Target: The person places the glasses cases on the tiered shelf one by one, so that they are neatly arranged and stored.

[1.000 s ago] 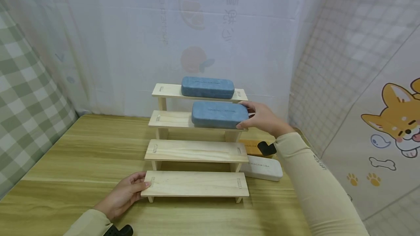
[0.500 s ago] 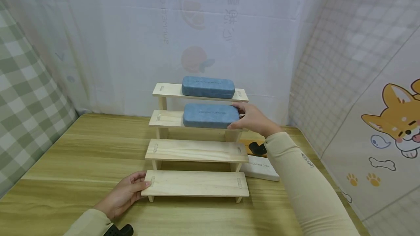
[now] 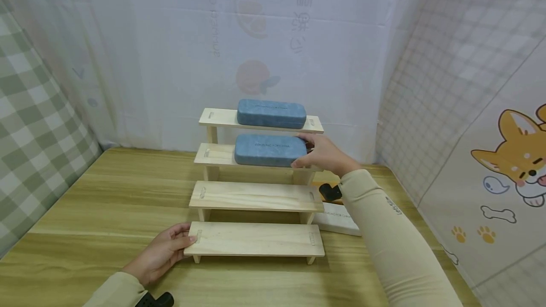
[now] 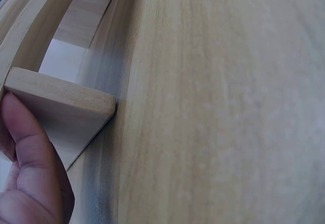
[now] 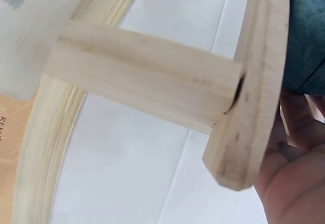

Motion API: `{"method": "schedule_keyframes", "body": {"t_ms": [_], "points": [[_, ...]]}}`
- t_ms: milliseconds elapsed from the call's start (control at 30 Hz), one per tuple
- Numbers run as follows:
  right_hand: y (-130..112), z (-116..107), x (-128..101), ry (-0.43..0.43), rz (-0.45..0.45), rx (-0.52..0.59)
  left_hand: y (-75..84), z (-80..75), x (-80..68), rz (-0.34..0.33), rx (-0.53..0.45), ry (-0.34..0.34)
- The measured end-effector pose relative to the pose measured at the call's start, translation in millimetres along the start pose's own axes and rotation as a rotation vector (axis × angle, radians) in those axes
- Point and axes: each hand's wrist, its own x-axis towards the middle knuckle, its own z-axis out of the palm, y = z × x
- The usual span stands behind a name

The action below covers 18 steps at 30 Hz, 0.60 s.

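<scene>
A wooden four-step display stand [image 3: 256, 239] stands on the table. My left hand [image 3: 159, 254] pinches the left end of its lowest shelf, thumb on the top face; in the left wrist view the fingers are at the shelf's end by a leg [image 4: 61, 92]. On the second shelf from the top is a blue glasses case [image 3: 264, 150], lettering on its lid. My right hand [image 3: 323, 153] grips the case's right end, thumb at the front and fingers behind. In the right wrist view, only part of the case [image 5: 307, 36] shows above the fingers.
Another blue glasses case [image 3: 271, 113] lies on the top shelf. To the right of the stand, a white case [image 3: 337, 219] and an orange case [image 3: 317, 185] lie on the table, partly hidden by the stand and right arm. A white curtain [image 3: 170, 60] hangs behind.
My right hand has moved the blue glasses case left along the second shelf from the top, nearer its middle. My left hand has stayed on the lowest shelf.
</scene>
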Motion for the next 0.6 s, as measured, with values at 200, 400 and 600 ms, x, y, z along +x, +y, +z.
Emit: {"method": "schedule_keyframes", "body": {"t_ms": [200, 400, 600], "points": [[0.8, 0.1, 1.2, -0.01, 0.007, 0.007, -0.8, 0.0, 0.7, 0.002, 0.003, 0.007], [-0.5, -0.3, -0.1, -0.033, 0.017, -0.006, -1.5, 0.2, 0.6, 0.008, 0.01, 0.015], [-3.2, 0.3, 0.0, -0.05, 0.031, -0.006, -1.6, 0.2, 0.8, 0.002, 0.0, 0.017]]}}
